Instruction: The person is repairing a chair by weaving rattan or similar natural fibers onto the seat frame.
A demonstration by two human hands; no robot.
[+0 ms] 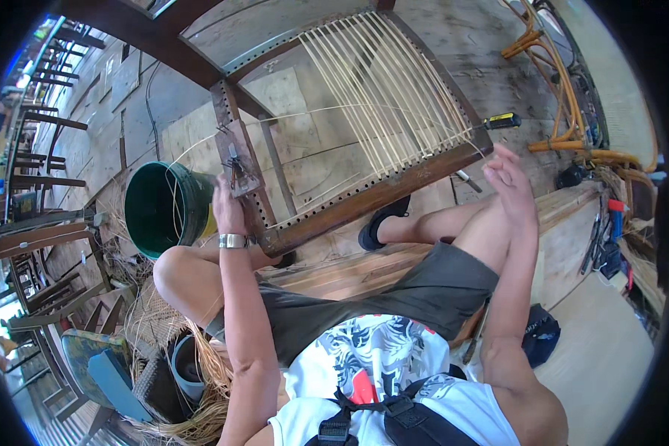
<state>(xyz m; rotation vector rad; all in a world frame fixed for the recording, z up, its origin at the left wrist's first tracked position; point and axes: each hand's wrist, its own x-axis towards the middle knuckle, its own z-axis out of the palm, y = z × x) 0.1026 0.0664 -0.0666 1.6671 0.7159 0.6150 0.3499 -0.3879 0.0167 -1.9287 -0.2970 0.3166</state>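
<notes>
A dark wooden chair frame (364, 199) with drilled holes along its rails stands tilted in front of me. Pale cane strands (394, 89) run side by side across its right part. At the left rail my left hand (229, 208) closes around the outer edge, its fingers partly hidden. Next to it, small metal tools (236, 167) lie on a flat wooden piece. My right hand (511, 178) is at the near right corner, fingers pinched on the end of a loose cane strand (312, 111) that arcs over the frame. A black-and-yellow handled tool (502, 120) sticks out by that corner.
A green bucket (143, 212) stands left of the frame, with the strand looping over it. Bundled cane (208, 379) and a grey-blue pot (187, 364) lie at lower left. Bent rattan furniture (565, 97) is at right; hand tools (609, 245) rest below it.
</notes>
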